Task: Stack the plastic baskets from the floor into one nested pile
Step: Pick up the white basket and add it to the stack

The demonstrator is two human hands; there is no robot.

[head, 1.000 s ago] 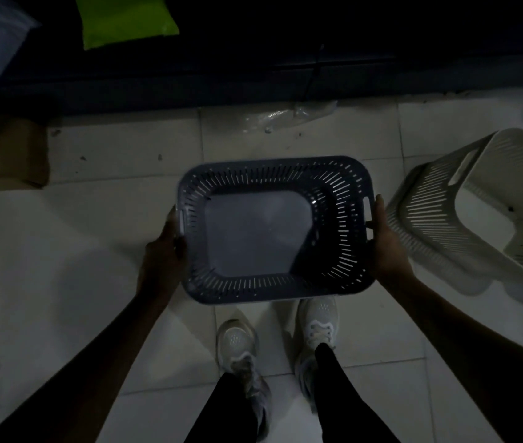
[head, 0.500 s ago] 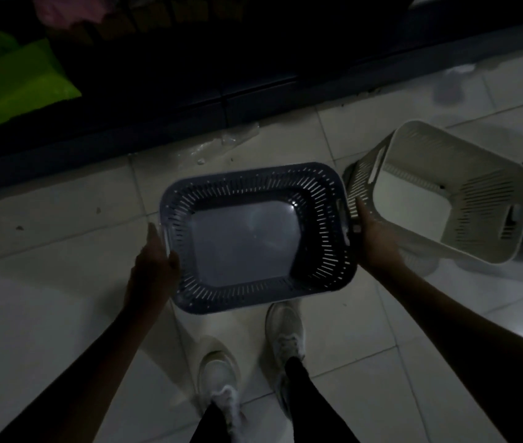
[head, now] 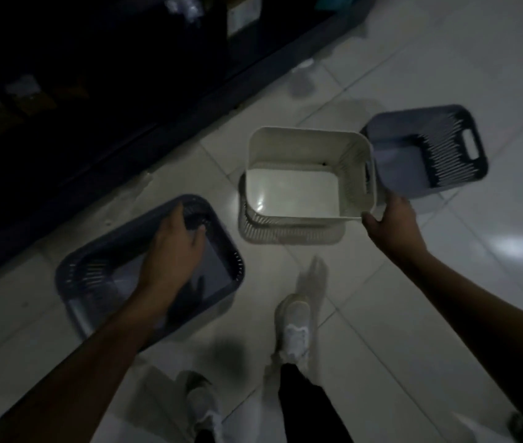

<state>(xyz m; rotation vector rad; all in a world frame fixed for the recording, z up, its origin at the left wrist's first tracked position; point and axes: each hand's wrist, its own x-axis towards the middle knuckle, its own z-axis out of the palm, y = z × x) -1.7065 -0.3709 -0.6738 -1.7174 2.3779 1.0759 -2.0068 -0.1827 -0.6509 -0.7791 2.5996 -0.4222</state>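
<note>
Left hand (head: 173,247) clamped on far rim of grey basket (head: 145,266), low at left. Right hand (head: 391,225) grips near corner of white basket (head: 311,177), sitting in another white one. Second grey basket (head: 426,155) beside. Align rims squarely before nesting.

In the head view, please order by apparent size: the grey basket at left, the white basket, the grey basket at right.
1. Left grey basket, nearest the camera.
2. White basket.
3. Right grey basket, partly hidden; true size unsure.
</note>
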